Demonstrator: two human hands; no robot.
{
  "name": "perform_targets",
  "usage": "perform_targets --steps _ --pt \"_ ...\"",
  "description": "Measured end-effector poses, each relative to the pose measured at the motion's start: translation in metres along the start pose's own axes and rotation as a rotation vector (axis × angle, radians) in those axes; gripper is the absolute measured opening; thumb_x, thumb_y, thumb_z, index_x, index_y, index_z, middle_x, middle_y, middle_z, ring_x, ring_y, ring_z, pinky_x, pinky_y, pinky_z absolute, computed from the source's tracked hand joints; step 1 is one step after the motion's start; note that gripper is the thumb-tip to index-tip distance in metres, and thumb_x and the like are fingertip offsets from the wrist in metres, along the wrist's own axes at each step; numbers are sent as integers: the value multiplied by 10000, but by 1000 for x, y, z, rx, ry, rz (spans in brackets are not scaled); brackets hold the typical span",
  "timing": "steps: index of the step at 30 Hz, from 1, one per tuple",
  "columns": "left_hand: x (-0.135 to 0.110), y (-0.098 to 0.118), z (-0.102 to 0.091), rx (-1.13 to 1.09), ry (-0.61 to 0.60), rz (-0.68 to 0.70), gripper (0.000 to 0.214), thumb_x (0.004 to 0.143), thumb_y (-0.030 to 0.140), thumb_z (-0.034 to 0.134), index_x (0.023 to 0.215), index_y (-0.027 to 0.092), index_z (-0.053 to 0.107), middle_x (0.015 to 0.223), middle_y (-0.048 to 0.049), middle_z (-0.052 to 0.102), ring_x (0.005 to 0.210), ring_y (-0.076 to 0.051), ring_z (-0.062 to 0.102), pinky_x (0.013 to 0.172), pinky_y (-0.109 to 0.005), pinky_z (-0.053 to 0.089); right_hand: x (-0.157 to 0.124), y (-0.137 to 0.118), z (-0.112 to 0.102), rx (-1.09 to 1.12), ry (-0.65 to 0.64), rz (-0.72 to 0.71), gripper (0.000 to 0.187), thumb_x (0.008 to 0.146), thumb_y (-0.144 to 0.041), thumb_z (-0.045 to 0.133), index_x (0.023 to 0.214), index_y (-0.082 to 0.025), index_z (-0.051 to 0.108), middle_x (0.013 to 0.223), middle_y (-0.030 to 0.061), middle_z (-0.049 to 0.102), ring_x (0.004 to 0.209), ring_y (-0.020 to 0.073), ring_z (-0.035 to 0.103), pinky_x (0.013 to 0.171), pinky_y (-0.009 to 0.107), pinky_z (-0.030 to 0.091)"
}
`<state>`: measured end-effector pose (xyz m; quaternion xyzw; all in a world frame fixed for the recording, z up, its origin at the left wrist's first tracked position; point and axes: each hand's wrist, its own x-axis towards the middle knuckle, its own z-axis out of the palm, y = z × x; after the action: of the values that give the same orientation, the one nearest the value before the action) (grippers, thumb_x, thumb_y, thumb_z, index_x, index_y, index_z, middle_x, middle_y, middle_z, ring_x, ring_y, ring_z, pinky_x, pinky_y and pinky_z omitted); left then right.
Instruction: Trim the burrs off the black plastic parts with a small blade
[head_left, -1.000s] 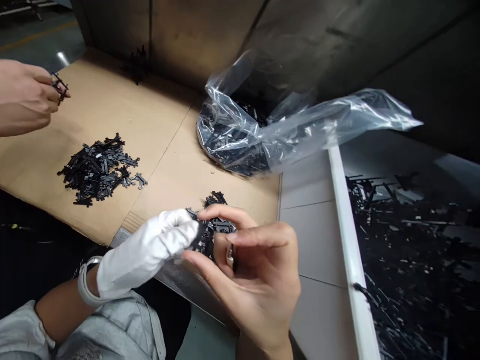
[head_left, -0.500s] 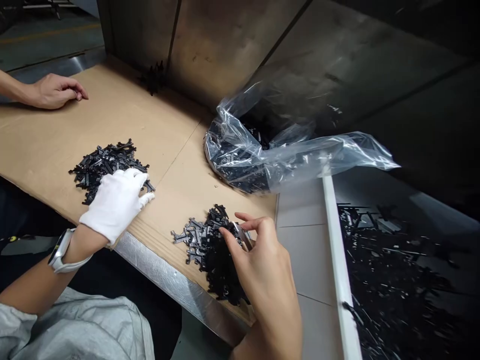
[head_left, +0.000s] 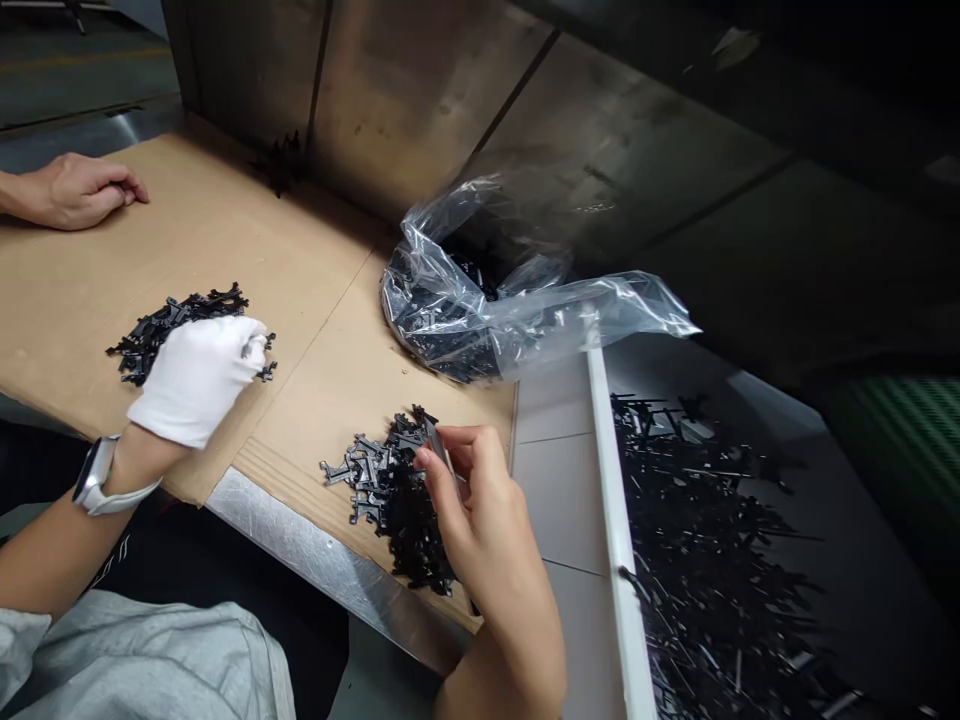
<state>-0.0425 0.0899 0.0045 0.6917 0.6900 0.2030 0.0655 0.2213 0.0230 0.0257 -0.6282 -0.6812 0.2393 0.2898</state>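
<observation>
Pinching one flat grey piece (head_left: 442, 450), the person's bare right hand (head_left: 487, 520) is at the right pile (head_left: 367, 470) of black parts, by the tabletop's (head_left: 307, 390) near edge. The gloved left hand (head_left: 199, 378) curls over the left pile (head_left: 146, 335); whether it grips anything cannot be told. Two piles, too tangled to count singly. One clear bag (head_left: 547, 320) lies toward the back edge; one co-worker's hand (head_left: 79, 192) rests near the far left corner. White lettering (head_left: 112, 562) on dark cloth is unreadable.

Hands number three: left hand (head_left: 199, 375), right hand (head_left: 484, 500) and one co-worker's hand (head_left: 79, 191). One glove (head_left: 187, 385), one watch (head_left: 91, 478), one bag (head_left: 450, 325) and two near heaps of parts (head_left: 412, 515) appear.
</observation>
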Motion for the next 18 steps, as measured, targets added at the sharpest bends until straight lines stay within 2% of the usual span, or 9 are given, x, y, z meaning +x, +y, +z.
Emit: perform_targets --steps 2,5,7,10,12,14,18 --pt "-3 4 -6 -142 81 -54 354 1000 289 356 1087 203 688 1035 -13 738 1014 -224 712 980 -361 524 0 -5 2 31 -89 12 89 1022 -307 454 954 -249 459 735 -5 607 619 176 599 541 289 416" --pt "-16 20 -7 -445 154 -115 300 984 366 447 1039 192 684 946 -20 780 804 -164 737 782 -282 599 -3 -11 7 97 -230 -6 114 1040 -274 402 934 -248 435 713 -24 566 602 158 561 553 282 420" --pt "-30 34 -2 -703 185 -139 239 959 365 510 968 205 686 865 -13 790 673 -138 718 663 -251 604 -6 -15 11 212 -252 -36 139 1059 -269 368 936 -245 430 730 -29 543 617 141 533 559 267 413" --pt "-52 52 7 -1021 207 -159 113 928 280 590 924 240 695 895 13 806 644 -112 715 639 -221 600 -11 -19 19 490 -231 -72 171 1088 -304 356 942 -246 424 751 -41 519 595 104 469 532 229 383" --pt "-65 60 15 -1051 172 -130 106 937 230 600 953 260 700 927 23 809 711 -111 738 691 -215 615 -14 -22 25 668 -202 -87 125 1088 -317 397 996 -246 442 772 -47 520 557 81 426 498 207 356" --pt "-75 65 22 -1019 187 -29 142 941 164 598 986 266 685 986 24 806 831 -117 760 774 -212 632 -16 -24 30 797 -155 -102 61 1080 -308 443 1067 -251 459 812 -44 533 526 62 395 474 195 346" --pt "-85 65 35 -894 423 211 223 885 46 635 996 236 673 1076 0 759 982 -127 735 865 -224 623 -18 -25 38 887 -82 -171 27 1074 -262 459 1087 -263 482 876 -19 561 533 56 429 473 199 368"
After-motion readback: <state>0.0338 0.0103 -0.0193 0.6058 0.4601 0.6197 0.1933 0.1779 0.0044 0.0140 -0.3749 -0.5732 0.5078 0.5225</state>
